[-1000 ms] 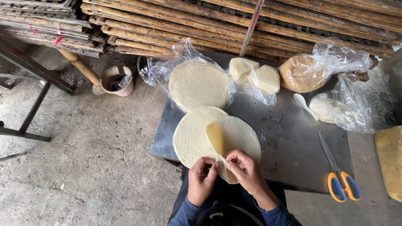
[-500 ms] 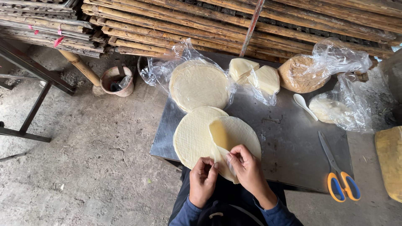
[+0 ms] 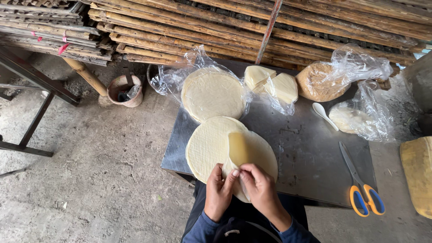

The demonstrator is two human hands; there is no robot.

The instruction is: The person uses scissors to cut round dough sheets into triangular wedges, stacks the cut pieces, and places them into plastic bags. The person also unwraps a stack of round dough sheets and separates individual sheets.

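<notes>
While both hands sit together at the near edge of the dull grey metal counter (image 3: 310, 157), the thin, pale round wrapper sheet (image 3: 254, 153) is being worked right at its six o'clock rim. The left hand (image 3: 219, 191) and the right hand (image 3: 261, 189) are touching, fingers (image 3: 234, 174) pinched narrow on the sheet's near edge, with a translucent flap lifted and folded back toward twelve o'clock. So the sheet spreads away from the fingers toward twelve, and being round it has no real long axis; both hands are equally close. Partly under it, at ten o'clock, lies a second pale round sheet (image 3: 207, 144). Further out at eleven, one stack of round sheets in clear plastic (image 3: 213, 94). At twelve, two folded pale wedges in plastic wrap (image 3: 272, 83); at one o'clock, one brownish round stack in a clear bag (image 3: 317, 81); at two, another bagged pale heap (image 3: 353, 119). One white plastic spoon (image 3: 325, 114) lies between them, and one pair of scissors with orange and blue handles (image 3: 362, 191) rests at three o'clock, well apart from the hands.
</notes>
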